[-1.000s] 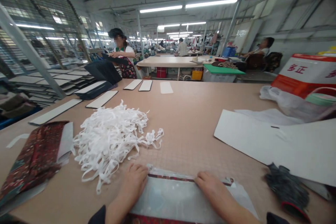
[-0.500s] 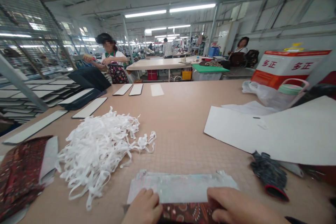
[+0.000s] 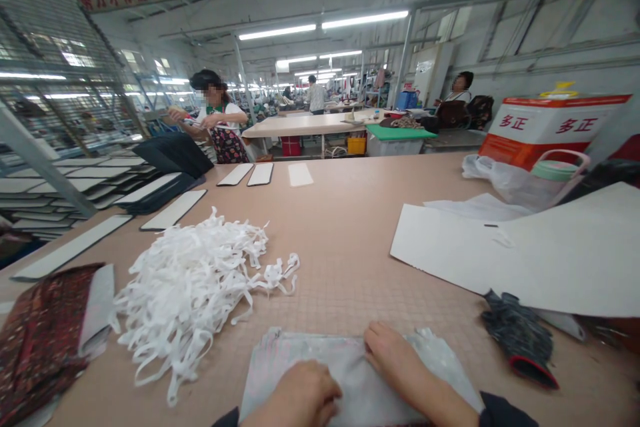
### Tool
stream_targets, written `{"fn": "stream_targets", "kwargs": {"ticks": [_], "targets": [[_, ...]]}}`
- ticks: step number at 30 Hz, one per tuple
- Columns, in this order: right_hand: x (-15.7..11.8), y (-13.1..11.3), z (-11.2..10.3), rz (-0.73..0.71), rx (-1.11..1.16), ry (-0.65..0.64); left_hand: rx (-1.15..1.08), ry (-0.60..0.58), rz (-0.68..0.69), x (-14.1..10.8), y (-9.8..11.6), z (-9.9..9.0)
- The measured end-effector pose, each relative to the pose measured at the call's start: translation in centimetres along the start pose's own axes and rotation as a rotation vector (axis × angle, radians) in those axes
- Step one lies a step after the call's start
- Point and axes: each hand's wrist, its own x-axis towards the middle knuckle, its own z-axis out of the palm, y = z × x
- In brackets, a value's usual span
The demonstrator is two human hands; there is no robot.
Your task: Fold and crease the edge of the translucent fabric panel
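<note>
A stack of pale grey sheets (image 3: 350,360) lies at the near edge of the table, with a thin strip of dark red patterned fabric at its bottom edge. My left hand (image 3: 305,390) rests on the stack's left half, fingers curled; what is under the fingertips is hidden. My right hand (image 3: 393,353) lies across the upper middle of the sheets, its fingers bent together against the surface. Left of the stack is a tangled heap of white strips (image 3: 195,280). Folded dark red patterned fabric (image 3: 45,320) with a grey backing is at the far left.
White boards (image 3: 173,209) with dark edges lie at the left. On the right are a large white sheet (image 3: 540,253), a dark glove (image 3: 520,337) with a red cuff, and a red-and-white box (image 3: 550,123). A co-worker (image 3: 220,117) stands across the table.
Both hands have left the near fabric edge; the right moved up and left onto the sheets, the left inward. The patterned fabric between them is now mostly covered by grey.
</note>
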Motion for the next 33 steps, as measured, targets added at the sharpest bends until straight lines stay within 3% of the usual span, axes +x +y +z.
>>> {"fn": "stream_targets", "kwargs": {"ticks": [4,8,11,17,20,22,26,30,33], "targets": [[-0.9,-0.4,-0.2,-0.085,-0.006,0.088,0.174,0.243,-0.057,4.7,-1.5,0.8],[-1.9,-1.0,-1.5,-0.148,0.160,0.031,0.299,0.317,0.061,5.7,-1.6,2.7],[-2.6,0.3,-2.7,-0.044,0.228,-0.067,0.358,0.274,0.103,4.6,-1.9,2.3],[-4.9,8.8,-3.8,0.197,0.072,-0.224,0.412,0.149,-0.182,-0.2,-5.8,-2.6],[-4.0,10.1,-4.7,0.183,-0.003,-0.252,0.450,0.135,-0.215,-2.0,-7.6,-3.8],[-1.7,8.1,-5.5,0.078,-0.065,-0.204,0.488,0.150,-0.201,-2.3,-8.0,-4.0],[5.6,-0.4,-5.6,-0.260,0.008,-0.095,0.508,0.227,-0.215,-1.5,-7.8,-4.4],[11.6,-8.0,-2.9,-0.415,0.085,0.013,0.515,0.402,-0.228,0.4,-8.9,-5.0],[13.3,-10.6,-0.9,-0.440,0.115,0.087,0.569,0.473,-0.213,1.7,-11.1,-5.2]]}}
